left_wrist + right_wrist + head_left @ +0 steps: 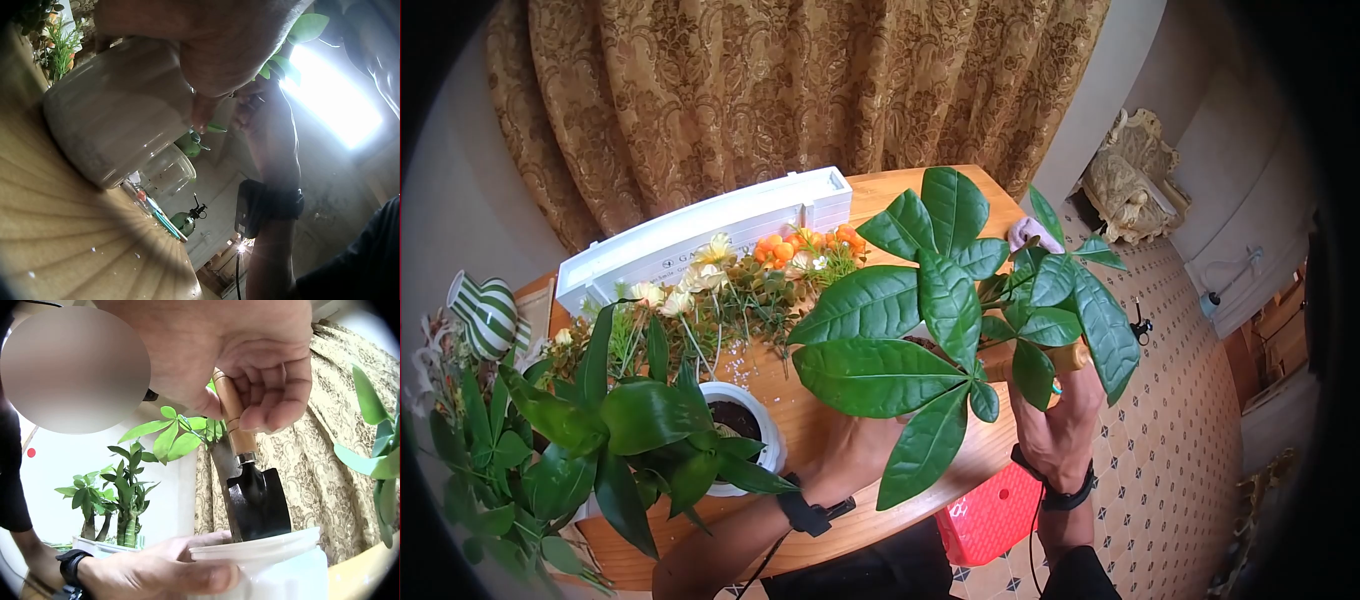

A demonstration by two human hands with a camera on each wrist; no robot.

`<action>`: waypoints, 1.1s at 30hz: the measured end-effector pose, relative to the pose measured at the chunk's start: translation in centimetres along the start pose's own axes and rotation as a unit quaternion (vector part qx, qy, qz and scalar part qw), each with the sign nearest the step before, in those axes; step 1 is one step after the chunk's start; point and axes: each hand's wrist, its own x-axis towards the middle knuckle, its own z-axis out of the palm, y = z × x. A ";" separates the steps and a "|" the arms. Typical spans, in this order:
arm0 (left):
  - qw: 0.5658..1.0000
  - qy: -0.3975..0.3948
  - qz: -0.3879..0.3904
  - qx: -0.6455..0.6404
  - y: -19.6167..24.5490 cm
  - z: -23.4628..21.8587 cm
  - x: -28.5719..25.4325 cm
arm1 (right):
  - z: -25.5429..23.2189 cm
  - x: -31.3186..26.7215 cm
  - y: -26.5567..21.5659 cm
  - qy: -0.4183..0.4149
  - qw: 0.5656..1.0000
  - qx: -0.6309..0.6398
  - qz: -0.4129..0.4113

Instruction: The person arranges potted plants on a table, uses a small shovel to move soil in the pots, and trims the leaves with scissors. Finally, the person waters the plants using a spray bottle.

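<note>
My left hand grips a white plant pot from the side, just under its rim, with the thumb along the front. In the left wrist view the same pot stands on the wooden table. My right hand holds a small hand trowel by its wooden handle. Its black blade points down, the tip behind the rim and beside the plant's brown trunk. Broad green leaves spread over the pot in the head view and hide most of it and part of my right hand.
A second white pot with a leafy plant stands at the left. Artificial flowers lie before a long white planter box. Beyond the held pot are a clear plastic cup and a green spray bottle. A red stool stands below the table edge.
</note>
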 end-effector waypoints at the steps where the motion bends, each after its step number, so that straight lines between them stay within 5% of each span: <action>1: 0.993 -0.009 0.052 0.104 0.5 -0.2 0.2 | -0.1 -0.1 -0.1 -0.022 1.000 -0.009 0.010; 4: 0.954 -0.014 0.072 0.291 2.5 -0.3 0.2 | 0.1 -0.4 0.5 -0.027 0.999 -0.022 -0.003; 7: 0.976 -0.002 0.054 0.211 3.4 0.3 0.3 | 0.2 0.0 0.2 -0.005 0.999 -0.021 -0.031; 10: 0.983 0.001 -0.132 -0.128 4.6 0.7 -0.1 | 0.4 -0.1 0.4 0.023 0.999 0.021 -0.015; 33: 0.969 -0.011 -0.136 -0.204 5.7 0.5 -0.2 | 0.3 0.1 -0.1 0.003 1.000 0.001 -0.013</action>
